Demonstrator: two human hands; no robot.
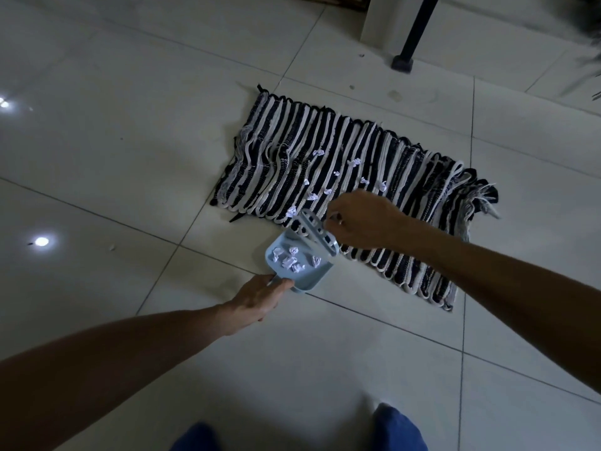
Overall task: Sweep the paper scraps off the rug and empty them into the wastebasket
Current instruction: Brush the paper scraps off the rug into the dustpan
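Note:
A black-and-white striped rug (406, 164) lies on the tiled floor. Several small white paper scraps (354, 162) are scattered across its middle. A light blue dustpan (276, 265) sits on the floor at the rug's near edge, with several scraps inside it. My left hand (260, 299) grips the dustpan's handle from behind. My right hand (361, 221) holds a small light blue brush (317, 231) at the dustpan's mouth, over the rug's edge. The wastebasket is not in view.
A black furniture leg (413, 34) with a rubber foot stands beyond the rug, next to a white panel (377, 21). Glossy white tiles (130, 125) surround the rug. A stray scrap (112, 247) lies on the floor at left. My knees in blue trousers (400, 428) show at the bottom.

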